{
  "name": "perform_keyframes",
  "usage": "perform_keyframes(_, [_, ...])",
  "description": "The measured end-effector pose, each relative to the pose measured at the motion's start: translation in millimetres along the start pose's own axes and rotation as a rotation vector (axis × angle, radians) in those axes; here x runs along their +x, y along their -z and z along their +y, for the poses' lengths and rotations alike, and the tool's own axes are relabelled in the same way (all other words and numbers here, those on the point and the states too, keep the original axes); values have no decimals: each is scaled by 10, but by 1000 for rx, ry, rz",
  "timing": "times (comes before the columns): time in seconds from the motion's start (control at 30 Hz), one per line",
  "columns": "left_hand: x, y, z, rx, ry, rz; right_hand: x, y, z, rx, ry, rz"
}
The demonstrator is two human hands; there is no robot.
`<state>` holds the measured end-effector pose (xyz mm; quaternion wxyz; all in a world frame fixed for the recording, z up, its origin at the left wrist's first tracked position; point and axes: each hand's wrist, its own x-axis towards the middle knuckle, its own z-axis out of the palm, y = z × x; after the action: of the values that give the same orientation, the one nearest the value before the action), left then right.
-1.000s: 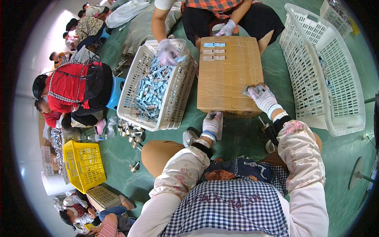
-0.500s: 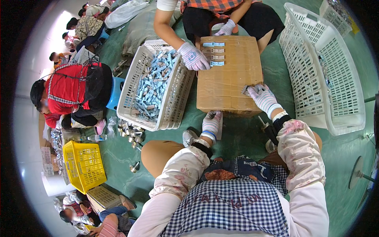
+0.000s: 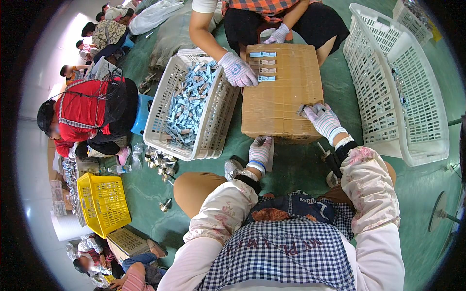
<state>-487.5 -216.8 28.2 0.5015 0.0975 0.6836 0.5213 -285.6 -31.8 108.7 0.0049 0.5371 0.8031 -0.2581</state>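
A brown cardboard box [image 3: 281, 114] stands between me and a person opposite. My right hand [image 3: 323, 120], in a striped white glove, pinches a small grey clip [image 3: 302, 110] at the box top's right near corner. Gloved too, my left hand [image 3: 259, 153] is closed at the box's near edge; whatever its fingers hold is hidden, and a pale strip [image 3: 271, 157] shows beside it. Several blue and brownish clips [image 3: 267, 78] lie in a column on the far left of the box top. Beside them rests the other person's gloved hand [image 3: 238, 70].
Left of the box, a white crate [image 3: 208, 131] is heaped with blue and brownish clips [image 3: 189, 104]. A large white crate [image 3: 378, 87] stands to the right. Metal fittings [image 3: 162, 162] lie on the green floor near a yellow crate [image 3: 103, 201]. Other people sit along the left.
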Motion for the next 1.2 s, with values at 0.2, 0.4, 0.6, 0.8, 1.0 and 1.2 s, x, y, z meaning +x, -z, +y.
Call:
perform_keyframes(0.2, [-14,3,13,-11,1,0,-67,92,-110,14,-63,-10])
perform_keyframes(0.4, [16,4,-29,-7,28,10,-213,291,-307,-49,-33,-45])
perform_keyframes(0.6, [-22,-4,-9,-12,-14,15,-235,318,-337,-50,-39,-59])
perform_keyframes(0.8, [-107,-20,90,19,-44,16,-199,255,-310,-13,-97,-22])
perform_keyframes(1.0, [-99,6,100,10,3,-4,-200,243,-307,24,-110,-10])
perform_keyframes(1.2, [-83,35,45,36,-70,-4,-249,302,-374,14,-65,-30])
